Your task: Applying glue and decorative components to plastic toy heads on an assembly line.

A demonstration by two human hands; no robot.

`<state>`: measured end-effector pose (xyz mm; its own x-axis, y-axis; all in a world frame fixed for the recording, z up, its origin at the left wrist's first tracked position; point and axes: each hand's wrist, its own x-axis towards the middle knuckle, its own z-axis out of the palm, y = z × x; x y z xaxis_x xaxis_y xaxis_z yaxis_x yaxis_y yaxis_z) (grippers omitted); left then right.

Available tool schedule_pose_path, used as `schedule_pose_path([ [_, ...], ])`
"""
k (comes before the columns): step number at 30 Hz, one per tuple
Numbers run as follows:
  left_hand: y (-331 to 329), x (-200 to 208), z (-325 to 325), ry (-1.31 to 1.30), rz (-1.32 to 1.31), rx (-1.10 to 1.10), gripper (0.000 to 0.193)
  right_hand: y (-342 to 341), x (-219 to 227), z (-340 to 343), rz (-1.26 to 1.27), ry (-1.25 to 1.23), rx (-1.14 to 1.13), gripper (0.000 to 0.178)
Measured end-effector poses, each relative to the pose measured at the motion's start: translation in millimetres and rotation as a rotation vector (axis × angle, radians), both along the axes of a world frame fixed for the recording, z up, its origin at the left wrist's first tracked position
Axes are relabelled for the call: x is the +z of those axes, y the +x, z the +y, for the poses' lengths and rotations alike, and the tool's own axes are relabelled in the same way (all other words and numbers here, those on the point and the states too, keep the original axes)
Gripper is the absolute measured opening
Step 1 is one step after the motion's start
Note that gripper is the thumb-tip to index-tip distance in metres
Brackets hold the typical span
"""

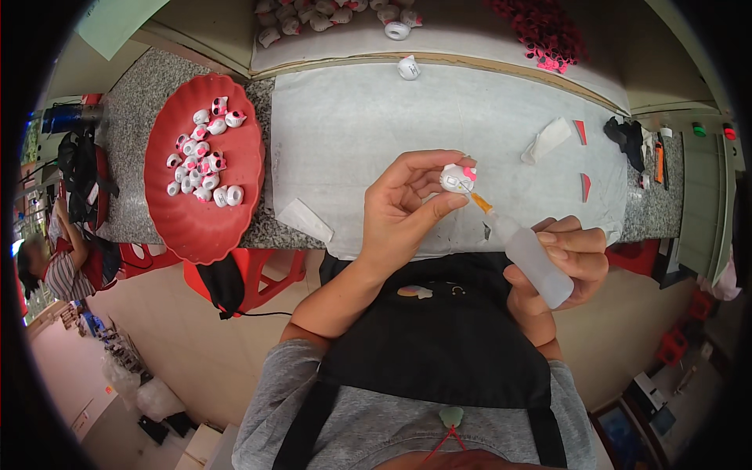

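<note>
Between the thumb and fingers of my left hand [403, 205] is a small white cat-head figure [457, 178] with a pink bow. My right hand [570, 258] is wrapped round a translucent squeeze bottle [539, 266]. The bottle's orange needle tip [481, 203] points at the figure, at or very close to its surface; I cannot tell if it touches. Both hands are above the near part of a white paper sheet [352, 125] on the table.
Left of the sheet stands a red scalloped tray [168, 223] holding several similar heads. One white head [408, 68] sits at the sheet's far edge. More white heads [313, 16] and pink pieces [548, 47] lie on the shelf. A folded tissue [548, 139] is at right.
</note>
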<state>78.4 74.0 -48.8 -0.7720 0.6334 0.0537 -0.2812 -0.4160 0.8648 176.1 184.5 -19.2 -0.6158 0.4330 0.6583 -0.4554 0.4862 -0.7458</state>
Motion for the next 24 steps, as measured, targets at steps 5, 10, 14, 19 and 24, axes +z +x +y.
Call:
schedule_pose_path([
  [5,-0.3,-1.2,-1.1,-0.053,0.113,0.0,0.033,3.8,-0.7,3.0,0.006,-0.019,0.055,0.049],
  [10,-0.8,-4.0,-2.6,-0.104,0.303,0.02,0.031,2.2,-0.7,1.1,0.014,-0.032,0.063,0.047],
  [14,-1.9,-4.8,-3.1,-0.129,0.334,0.034,0.031,2.1,1.0,0.5,-0.001,-0.05,0.079,0.045],
  [19,-5.0,-3.7,-1.5,-0.165,0.349,0.052,0.03,-1.9,2.5,-0.1,-0.032,-0.01,-0.006,0.04],
  [24,-7.1,-4.1,-2.0,-0.122,0.25,0.049,0.032,-5.5,3.7,5.6,-0.03,0.018,-0.052,0.04],
])
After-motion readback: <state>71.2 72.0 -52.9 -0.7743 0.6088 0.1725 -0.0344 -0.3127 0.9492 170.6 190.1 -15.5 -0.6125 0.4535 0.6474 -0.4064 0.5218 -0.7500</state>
